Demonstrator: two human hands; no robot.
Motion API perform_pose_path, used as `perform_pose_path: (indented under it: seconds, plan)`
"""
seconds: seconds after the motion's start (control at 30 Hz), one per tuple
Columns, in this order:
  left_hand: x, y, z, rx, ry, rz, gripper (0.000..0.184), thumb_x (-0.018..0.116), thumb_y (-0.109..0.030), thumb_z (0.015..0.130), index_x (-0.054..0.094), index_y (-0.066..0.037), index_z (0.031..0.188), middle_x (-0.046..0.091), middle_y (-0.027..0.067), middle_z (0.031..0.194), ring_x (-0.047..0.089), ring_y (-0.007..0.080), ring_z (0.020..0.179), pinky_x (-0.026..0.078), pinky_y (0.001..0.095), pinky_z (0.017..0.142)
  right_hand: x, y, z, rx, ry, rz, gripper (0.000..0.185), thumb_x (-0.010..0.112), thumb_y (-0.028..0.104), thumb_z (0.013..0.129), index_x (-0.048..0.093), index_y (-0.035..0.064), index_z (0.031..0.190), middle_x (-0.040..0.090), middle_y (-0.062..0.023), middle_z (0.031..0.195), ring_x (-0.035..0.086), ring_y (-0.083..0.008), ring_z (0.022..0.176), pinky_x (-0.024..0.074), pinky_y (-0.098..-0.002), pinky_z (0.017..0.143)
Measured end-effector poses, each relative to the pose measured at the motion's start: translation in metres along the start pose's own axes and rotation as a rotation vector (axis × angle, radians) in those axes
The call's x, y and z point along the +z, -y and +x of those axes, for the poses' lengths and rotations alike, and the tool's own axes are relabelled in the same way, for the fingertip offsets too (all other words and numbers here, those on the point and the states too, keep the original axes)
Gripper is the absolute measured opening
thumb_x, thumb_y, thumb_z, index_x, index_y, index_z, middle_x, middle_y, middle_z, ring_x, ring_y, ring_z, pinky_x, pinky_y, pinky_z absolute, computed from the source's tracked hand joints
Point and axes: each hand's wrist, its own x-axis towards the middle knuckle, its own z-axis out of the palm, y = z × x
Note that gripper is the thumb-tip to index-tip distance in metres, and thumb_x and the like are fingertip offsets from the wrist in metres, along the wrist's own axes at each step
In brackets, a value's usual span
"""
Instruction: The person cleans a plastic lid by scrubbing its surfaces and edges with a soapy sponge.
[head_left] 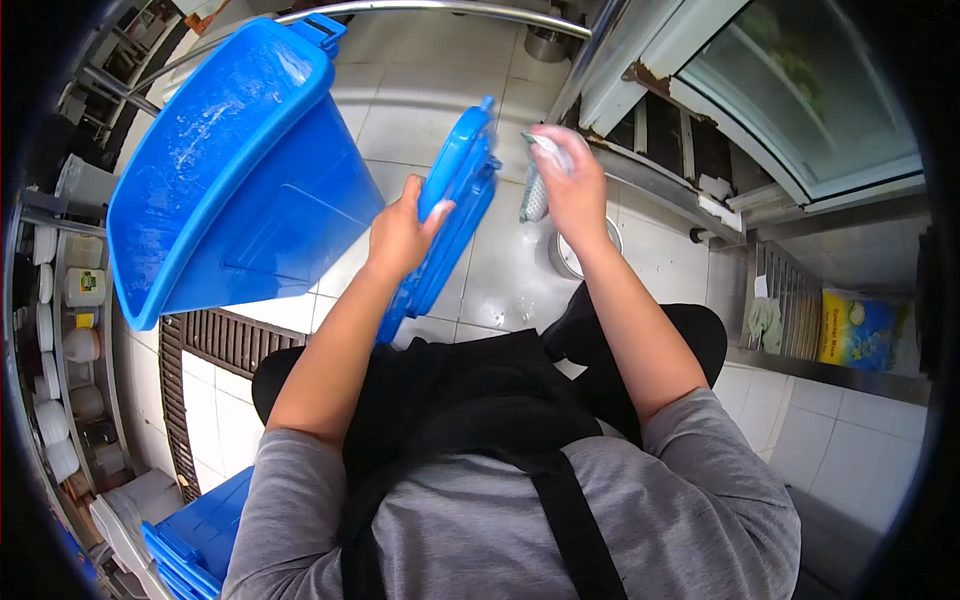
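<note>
A blue plastic lid (458,225) stands on edge in front of me, slanting from upper right to lower left. My left hand (402,232) grips its near side, thumb over the rim. To the right of the lid, my right hand (574,182) is closed around a folded pale cloth (535,198) with a green dotted pattern. A small gap separates cloth and lid, and the fingers are slightly blurred. A large open blue bin (290,205), wet inside, leans tilted to the left of the lid. Partly behind my right wrist is a round metal container (567,262).
Shelves of white tubs (60,425) line the left side. A floor drain grate (178,400) runs beside white tiles (410,80). A glass-fronted cabinet (800,95) and a yellow-blue bag (858,330) stand right. Another blue bin (205,525) sits at lower left.
</note>
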Motion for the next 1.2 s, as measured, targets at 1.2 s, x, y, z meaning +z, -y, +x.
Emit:
perform_pose_path:
  seconds: [1.2]
  plan:
    - [-0.104, 0.012, -0.018, 0.131, -0.609, -0.151, 0.029, 0.068, -0.02, 0.081, 0.049, -0.009, 0.1, 0.068, 0.0113, 0.073, 0.068, 0.0321, 0.066, 0.054, 0.0433, 0.059, 0.131, 0.139, 0.024, -1.088, 0.268, -0.726, 0.02, 0.062, -0.003, 0.078, 0.066, 0.0044, 0.096, 0.063, -0.0131, 0.101, 0.059, -0.0335, 0.099, 0.0458, -0.0442, 0.086]
